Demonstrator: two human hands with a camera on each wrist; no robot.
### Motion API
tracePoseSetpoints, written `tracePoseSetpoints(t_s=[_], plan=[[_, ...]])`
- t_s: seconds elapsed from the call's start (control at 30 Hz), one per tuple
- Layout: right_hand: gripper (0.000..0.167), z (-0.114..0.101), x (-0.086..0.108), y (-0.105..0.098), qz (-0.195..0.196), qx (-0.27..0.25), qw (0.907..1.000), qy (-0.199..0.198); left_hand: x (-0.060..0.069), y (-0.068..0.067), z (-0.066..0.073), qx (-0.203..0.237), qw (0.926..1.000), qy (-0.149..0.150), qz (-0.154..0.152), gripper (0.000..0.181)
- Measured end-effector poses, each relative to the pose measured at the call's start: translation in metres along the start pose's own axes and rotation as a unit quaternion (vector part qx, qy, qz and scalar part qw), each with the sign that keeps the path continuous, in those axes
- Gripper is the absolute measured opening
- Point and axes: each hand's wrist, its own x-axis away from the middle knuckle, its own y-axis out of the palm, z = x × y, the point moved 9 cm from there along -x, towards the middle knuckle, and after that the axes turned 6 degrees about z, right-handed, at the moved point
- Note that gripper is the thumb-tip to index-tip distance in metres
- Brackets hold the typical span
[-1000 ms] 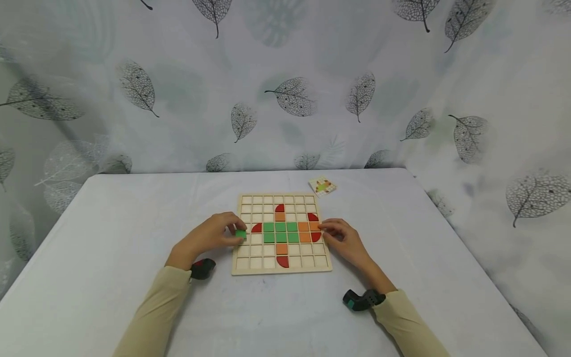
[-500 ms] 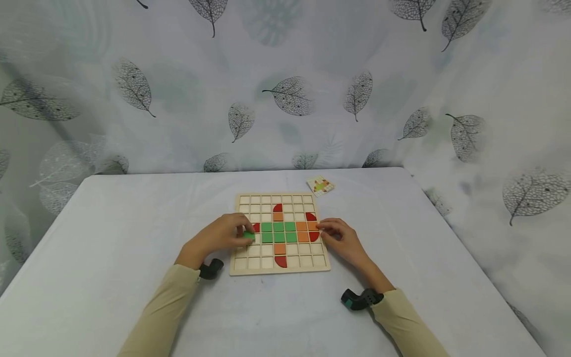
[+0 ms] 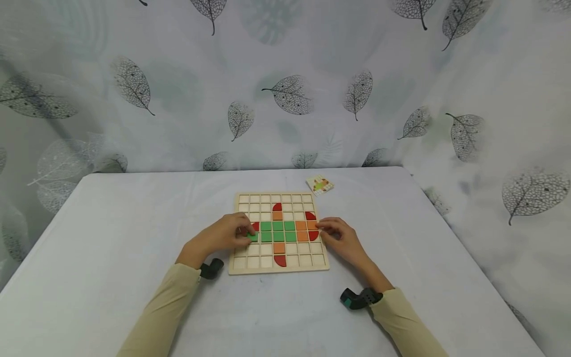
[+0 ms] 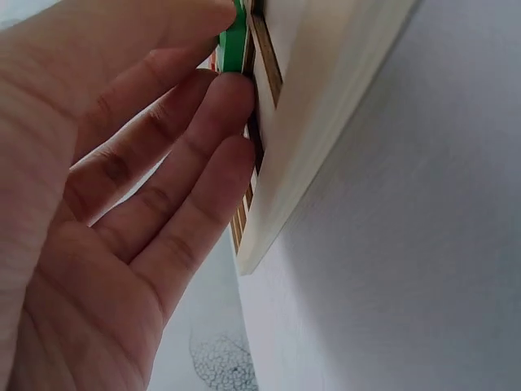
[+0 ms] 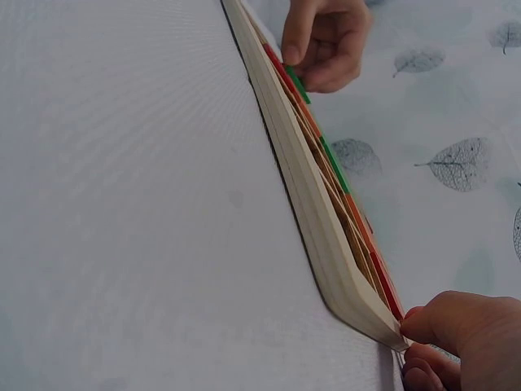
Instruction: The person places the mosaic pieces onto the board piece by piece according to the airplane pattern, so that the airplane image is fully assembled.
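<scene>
A square wooden grid board (image 3: 294, 270) lies on the white table. Green and orange square tiles and red quarter-round tiles sit in its cells. My left hand (image 3: 220, 235) pinches a green square tile (image 3: 253, 238) at the left part of the board, beside a row of green tiles. In the left wrist view, thumb and fingers hold that tile (image 4: 233, 49) against the grid; the other fingertips are close to the board's edge. My right hand (image 3: 342, 239) holds the board's right edge beside an orange tile (image 3: 312, 225) and a red tile (image 3: 314, 236).
A small card (image 3: 319, 185) with a coloured grid pattern lies behind the board's far right corner. The white-covered table (image 3: 285, 317) meets a leaf-printed backdrop (image 3: 285, 99) at its far edge. Black devices (image 3: 211, 268) are strapped to both wrists.
My left hand has moved right with the green tile, from the board's left edge to the cell area beside the green tiles. The right hand has stayed at the board's edge.
</scene>
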Motion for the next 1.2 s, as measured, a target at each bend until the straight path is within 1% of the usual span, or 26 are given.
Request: tracePoseSetpoints(t_s=[0.23, 0.33, 0.57, 0.7, 0.93, 1.07, 1.2], plan=[[0.023, 0.001, 0.000, 0.003, -0.005, -0.002, 1.0000, 0.002, 0.001, 0.002, -0.005, 0.008, 0.9997, -0.024, -0.006, 0.008], [0.023, 0.000, 0.000, 0.004, -0.006, -0.002, 1.0000, 0.005, 0.003, 0.002, -0.005, 0.005, 0.9997, -0.023, -0.008, 0.009], [0.023, -0.001, 0.000, 0.004, -0.006, -0.002, 1.0000, 0.006, 0.005, 0.002, -0.005, 0.003, 0.9999, -0.008, -0.007, 0.009], [0.023, 0.000, 0.000, 0.004, -0.006, -0.001, 1.0000, 0.004, 0.006, 0.002, -0.004, 0.004, 0.9999, -0.008, -0.007, 0.007], [0.023, 0.002, 0.000, 0.001, -0.003, -0.003, 1.0000, 0.003, 0.012, -0.008, 0.000, -0.006, 1.0000, 0.000, 0.003, 0.007], [0.023, 0.004, 0.000, 0.001, -0.005, -0.002, 1.0000, 0.007, 0.018, -0.013, -0.003, -0.019, 0.9998, -0.003, 0.005, 0.007], [0.023, 0.004, 0.000, 0.001, -0.004, -0.001, 1.0000, 0.007, 0.026, -0.017, -0.006, -0.026, 0.9996, -0.014, 0.006, 0.007]])
